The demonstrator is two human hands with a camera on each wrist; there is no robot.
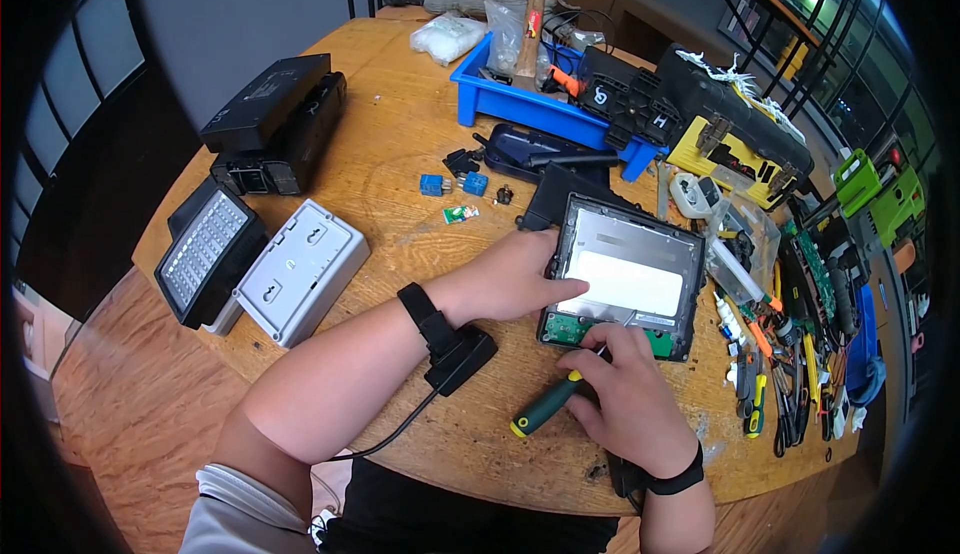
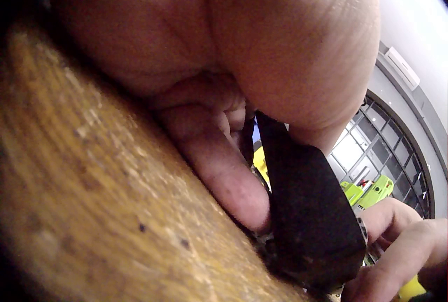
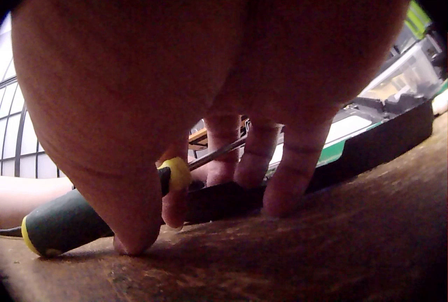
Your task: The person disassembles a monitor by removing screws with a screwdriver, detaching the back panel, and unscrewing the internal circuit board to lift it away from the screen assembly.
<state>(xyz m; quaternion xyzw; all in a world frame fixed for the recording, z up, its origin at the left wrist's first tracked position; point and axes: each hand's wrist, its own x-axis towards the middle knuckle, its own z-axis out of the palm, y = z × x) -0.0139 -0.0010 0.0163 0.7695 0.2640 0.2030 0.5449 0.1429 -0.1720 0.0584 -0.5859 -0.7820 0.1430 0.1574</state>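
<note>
A black, open-backed device housing (image 1: 696, 289) lies on the wooden table in the head view. Inside it are a silver metal plate (image 1: 620, 236) with a white label and a green circuit board (image 1: 565, 330) along the near edge. My left hand (image 1: 510, 276) grips the housing's left side, thumb laid over the plate and fingers curled at the edge. With my right hand (image 1: 635, 394) I hold a screwdriver (image 1: 543, 409), its green handle with yellow bands pointing down-left. The shaft runs between the fingers toward the plate's near edge; fingertips partly hide the circuit board.
A grey-white box (image 1: 305, 269), a lamp panel (image 1: 208, 254) and a black case (image 1: 275, 119) stand at left. Behind are blue relays (image 1: 472, 184) and a blue bin (image 1: 530, 109) with a hammer (image 1: 531, 29). Various tools, including pliers (image 1: 785, 404), crowd the right side.
</note>
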